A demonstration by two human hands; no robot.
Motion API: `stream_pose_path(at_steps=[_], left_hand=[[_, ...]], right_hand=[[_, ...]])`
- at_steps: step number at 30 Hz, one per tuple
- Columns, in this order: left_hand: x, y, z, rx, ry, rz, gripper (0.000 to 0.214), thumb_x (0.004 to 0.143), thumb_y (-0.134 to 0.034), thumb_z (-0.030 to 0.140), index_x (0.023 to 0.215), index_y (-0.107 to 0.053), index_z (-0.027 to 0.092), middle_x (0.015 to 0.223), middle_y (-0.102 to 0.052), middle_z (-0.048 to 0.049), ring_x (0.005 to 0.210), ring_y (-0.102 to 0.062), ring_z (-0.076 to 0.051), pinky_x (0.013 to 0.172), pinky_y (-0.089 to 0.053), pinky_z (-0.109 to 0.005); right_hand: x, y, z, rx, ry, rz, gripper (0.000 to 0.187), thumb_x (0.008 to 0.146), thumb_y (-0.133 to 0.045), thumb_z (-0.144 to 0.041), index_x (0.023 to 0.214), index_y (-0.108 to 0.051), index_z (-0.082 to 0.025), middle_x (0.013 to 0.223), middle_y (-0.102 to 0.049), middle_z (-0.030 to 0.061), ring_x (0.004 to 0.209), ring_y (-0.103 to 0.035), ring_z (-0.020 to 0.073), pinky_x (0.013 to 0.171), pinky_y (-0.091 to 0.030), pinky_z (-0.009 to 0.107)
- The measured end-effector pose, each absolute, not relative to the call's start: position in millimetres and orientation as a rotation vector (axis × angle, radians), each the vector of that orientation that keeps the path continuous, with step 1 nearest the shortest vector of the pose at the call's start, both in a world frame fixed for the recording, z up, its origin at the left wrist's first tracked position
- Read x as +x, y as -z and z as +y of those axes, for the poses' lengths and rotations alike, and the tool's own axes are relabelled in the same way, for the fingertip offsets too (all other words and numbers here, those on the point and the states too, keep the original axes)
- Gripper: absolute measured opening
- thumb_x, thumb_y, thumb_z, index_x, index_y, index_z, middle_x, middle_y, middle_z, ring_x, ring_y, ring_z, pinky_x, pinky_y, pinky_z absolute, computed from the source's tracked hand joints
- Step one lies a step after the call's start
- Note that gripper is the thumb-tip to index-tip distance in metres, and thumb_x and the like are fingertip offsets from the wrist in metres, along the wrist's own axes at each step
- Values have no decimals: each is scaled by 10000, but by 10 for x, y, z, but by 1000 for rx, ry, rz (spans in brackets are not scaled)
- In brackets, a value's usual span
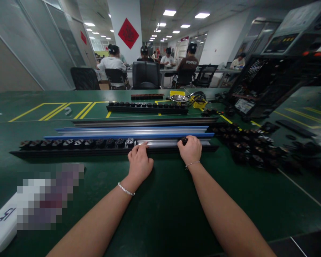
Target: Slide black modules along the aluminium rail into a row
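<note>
A long black channel rail [112, 151] lies across the green table in front of me. A row of small black parts with shiny tops [89, 143] fills its left stretch, while bare silvery metal [164, 144] shows farther right. My left hand [140, 162] is closed over the rail's near edge, fingers curled beside the last part [130, 142] of the row. Above the rail's right stretch, my right hand [191, 150] pinches a small black part [184, 141]. Its lower side is hidden, so I cannot tell whether it touches the rail.
Behind the rail lie blue-edged strips [133, 132], a dark strip [147, 122] and another filled rail [147, 108]. Many loose black parts [256, 146] are heaped at right, near an open computer case [254, 85]. A white object [5, 217] lies front left; people sit beyond.
</note>
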State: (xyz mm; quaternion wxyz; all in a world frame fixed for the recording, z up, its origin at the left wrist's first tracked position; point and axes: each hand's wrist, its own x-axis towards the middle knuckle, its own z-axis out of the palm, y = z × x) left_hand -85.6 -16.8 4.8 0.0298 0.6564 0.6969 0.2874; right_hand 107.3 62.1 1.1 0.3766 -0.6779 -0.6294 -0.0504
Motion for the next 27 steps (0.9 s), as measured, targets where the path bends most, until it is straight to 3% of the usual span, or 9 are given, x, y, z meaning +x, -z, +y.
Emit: stream_pose_path(at_steps=[27], left_hand=[[-857,-54,-167,2020,-867,2160,520,686,-478,121,1201,-492,193,1333,-529,-92,1238,-392,-283,1017,-306,-482]], right_hand=[[1138,-17,632,-1772,129,-1575,303,763,-504,-319,952,-626,-117,968,-633,151,946,-537,278,873,-381,403]])
